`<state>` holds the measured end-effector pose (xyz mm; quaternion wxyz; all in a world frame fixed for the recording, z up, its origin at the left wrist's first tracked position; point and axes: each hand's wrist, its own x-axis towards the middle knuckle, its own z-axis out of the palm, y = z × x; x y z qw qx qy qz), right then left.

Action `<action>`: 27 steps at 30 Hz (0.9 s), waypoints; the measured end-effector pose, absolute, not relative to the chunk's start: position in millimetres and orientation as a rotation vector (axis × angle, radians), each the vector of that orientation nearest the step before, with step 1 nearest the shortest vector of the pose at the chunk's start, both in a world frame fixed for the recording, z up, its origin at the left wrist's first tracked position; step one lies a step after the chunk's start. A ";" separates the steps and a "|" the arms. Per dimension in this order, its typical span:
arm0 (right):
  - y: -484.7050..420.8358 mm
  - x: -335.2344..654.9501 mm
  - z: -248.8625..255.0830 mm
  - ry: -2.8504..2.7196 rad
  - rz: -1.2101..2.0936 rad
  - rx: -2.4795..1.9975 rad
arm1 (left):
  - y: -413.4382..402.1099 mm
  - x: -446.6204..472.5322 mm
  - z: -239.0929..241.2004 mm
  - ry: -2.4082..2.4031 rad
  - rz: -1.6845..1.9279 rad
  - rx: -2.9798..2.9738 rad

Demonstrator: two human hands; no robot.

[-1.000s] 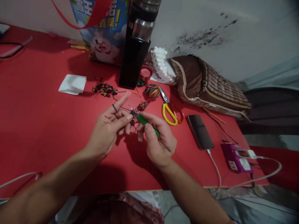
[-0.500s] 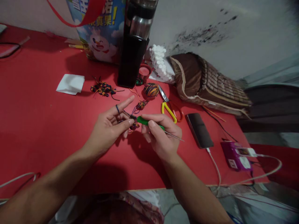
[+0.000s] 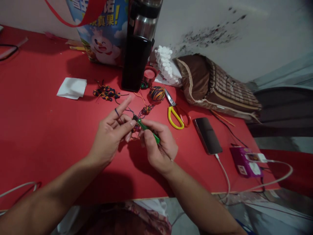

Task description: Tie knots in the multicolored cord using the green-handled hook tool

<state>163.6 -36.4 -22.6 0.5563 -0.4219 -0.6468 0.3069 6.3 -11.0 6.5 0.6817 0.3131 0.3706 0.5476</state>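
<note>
Between thumb and fingers, my left hand [image 3: 110, 130] pinches a small multicoloured crochet piece [image 3: 136, 128]. A dark strand of yarn loops round its raised index finger. My right hand [image 3: 158, 143] grips a crochet hook [image 3: 149, 131] by its green handle, with a thin metal shaft sticking out toward the wrist. The hook's working tip meets the piece at my left thumb and is too small to make out. Just beyond the hands lie a small knotted yarn bundle [image 3: 146, 110] and a ball of variegated yarn [image 3: 157, 93].
Yellow-and-red-handled scissors [image 3: 175, 117] lie right of the yarn ball. Finished-looking crochet pieces [image 3: 107, 93] and a folded white paper [image 3: 72, 88] are at left. A black phone [image 3: 136, 63] leans on a bottle. Another phone [image 3: 207, 135] is charging near a purple power strip [image 3: 244, 161].
My right hand has moved left and turned, so the hook's green handle now slants more steeply downward to the right. The left hand has shifted slightly left, still pinching the crochet piece.
</note>
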 end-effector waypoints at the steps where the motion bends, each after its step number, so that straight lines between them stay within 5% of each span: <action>1: -35.6 163.7 -23.0 -1.521 0.738 -0.974 | -10.4 5.7 7.4 0.819 1.228 0.666; 27: -29.5 166.5 -17.9 -1.450 0.910 -0.912 | -5.4 2.9 7.9 0.818 1.265 0.758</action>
